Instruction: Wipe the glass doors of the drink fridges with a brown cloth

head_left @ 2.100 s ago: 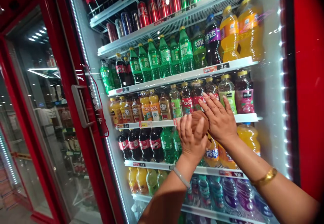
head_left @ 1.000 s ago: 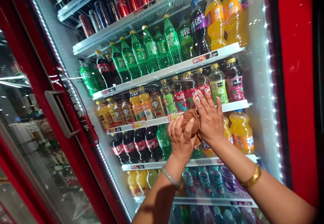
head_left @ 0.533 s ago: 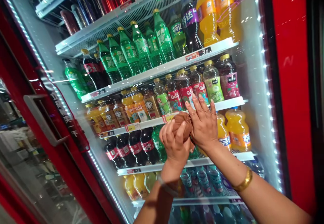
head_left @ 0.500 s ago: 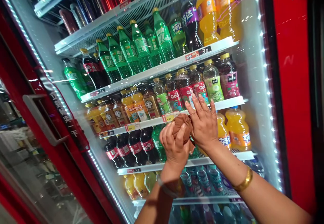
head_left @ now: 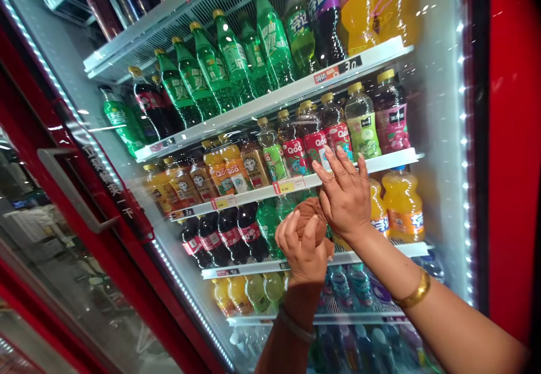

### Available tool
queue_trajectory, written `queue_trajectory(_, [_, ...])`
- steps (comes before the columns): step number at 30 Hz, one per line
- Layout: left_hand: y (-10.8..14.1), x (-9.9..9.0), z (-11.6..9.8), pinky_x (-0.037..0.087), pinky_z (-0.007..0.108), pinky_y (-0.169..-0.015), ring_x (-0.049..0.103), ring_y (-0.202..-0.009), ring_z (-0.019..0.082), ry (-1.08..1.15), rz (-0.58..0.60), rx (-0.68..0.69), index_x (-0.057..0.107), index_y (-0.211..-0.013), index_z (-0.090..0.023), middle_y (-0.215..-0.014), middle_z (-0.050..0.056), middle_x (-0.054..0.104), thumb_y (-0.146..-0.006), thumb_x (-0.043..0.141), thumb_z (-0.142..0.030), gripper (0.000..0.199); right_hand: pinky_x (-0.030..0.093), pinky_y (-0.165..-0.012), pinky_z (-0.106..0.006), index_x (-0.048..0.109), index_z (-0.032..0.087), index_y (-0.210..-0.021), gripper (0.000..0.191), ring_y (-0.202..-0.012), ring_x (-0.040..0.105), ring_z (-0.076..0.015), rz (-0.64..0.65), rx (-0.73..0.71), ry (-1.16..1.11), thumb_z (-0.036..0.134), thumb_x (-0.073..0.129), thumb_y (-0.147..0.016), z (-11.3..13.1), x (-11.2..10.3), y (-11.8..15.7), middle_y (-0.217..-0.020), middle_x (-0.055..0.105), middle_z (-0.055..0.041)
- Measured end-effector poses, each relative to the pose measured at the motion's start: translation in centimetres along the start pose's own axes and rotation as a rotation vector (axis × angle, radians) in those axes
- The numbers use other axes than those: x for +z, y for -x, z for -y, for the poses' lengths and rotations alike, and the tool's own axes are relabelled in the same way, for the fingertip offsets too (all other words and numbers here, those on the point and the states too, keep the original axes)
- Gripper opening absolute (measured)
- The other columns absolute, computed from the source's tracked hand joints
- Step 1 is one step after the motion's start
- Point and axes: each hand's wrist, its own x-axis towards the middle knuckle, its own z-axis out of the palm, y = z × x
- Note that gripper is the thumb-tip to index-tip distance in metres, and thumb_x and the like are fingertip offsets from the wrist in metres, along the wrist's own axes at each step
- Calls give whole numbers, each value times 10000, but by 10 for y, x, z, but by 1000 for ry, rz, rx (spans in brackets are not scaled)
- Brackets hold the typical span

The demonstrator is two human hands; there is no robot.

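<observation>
A crumpled brown cloth (head_left: 310,221) is bunched in my left hand (head_left: 302,244), whose fingers wrap round it. Just up and to the right, my right hand (head_left: 344,194) lies flat with its fingers stretched out, in front of the fridge's glass door; its thumb side is close to the cloth. A gold bracelet (head_left: 416,289) circles my right wrist, and a grey band (head_left: 296,323) is on my left. Behind the hands, bottles with red Qoo labels (head_left: 315,143) stand on a white shelf.
Several shelves of drinks fill the fridge: green Sprite bottles (head_left: 215,70), dark cola bottles (head_left: 228,236) and orange soda bottles (head_left: 403,205). A metal door handle (head_left: 76,194) sticks out on the left. The red frame (head_left: 511,165) stands at the right.
The view has come a little nearer the fridge and shifted. My left hand with the cloth sits slightly lower and further right; my right hand stays flat, close by.
</observation>
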Motion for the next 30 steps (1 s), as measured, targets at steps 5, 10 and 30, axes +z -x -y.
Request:
queue_trajectory(5, [-8,-18,40,466,471,-1078,569,-1241,274,-25,46,33,667,-1154,-250,-1281,113,603,-875,705,-139,302,213,-1298,-613,275,311,-1636,762,-1590,280,-262,-7,6,5,206,569,-941,1,0,0,-1674,369,-71])
queue_trajectory(10, [-63,-17,48,419,519,-1138,538,-1299,274,-71,-50,-143,660,-1209,-238,-1337,122,581,-839,617,-44,420,198,-1303,-618,329,279,-1615,711,-1591,278,-264,13,14,7,213,564,-947,3,1,1,-1666,384,-90])
queue_trajectory(30, [-26,17,-16,242,646,-1255,354,-1524,333,45,-41,-157,577,-1312,-221,-1538,176,455,-975,602,-361,366,185,-1305,-595,452,330,-1545,569,-1555,358,-293,31,51,-47,263,550,-988,-1,-2,4,-1655,410,-63])
